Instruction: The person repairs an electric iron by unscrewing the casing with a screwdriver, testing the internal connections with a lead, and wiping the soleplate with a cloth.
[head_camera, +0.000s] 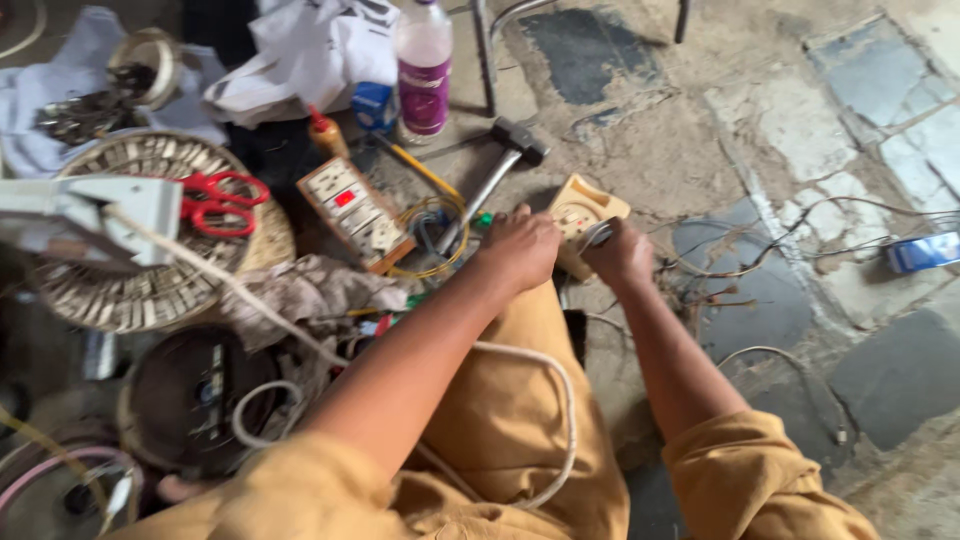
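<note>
- My left hand (522, 245) curls knuckles-up at the near edge of a cream switchboard box (583, 212) on the stone floor; I cannot tell whether its fingers grip the box or only rest against it.
- My right hand (622, 255), just beside the left, is clenched around a small grey metal tool (598, 233) whose tip meets the box face.
- A hammer (500, 165) lies just beyond my left hand, its head pointing away from me.
- Further left of that hand sits a wooden extension board (356, 212) with sockets and a red switch, a yellow wire coil (432, 240) between them.
- Red-handled scissors (218, 200) rest on a fan grille (150, 225), well to the left.
- A plastic bottle (424, 65) stands far beyond both hands.
- Loose wires (740, 265) trail just right of my right hand.
- A white cable (560, 400) loops over my lap, near my forearms.
</note>
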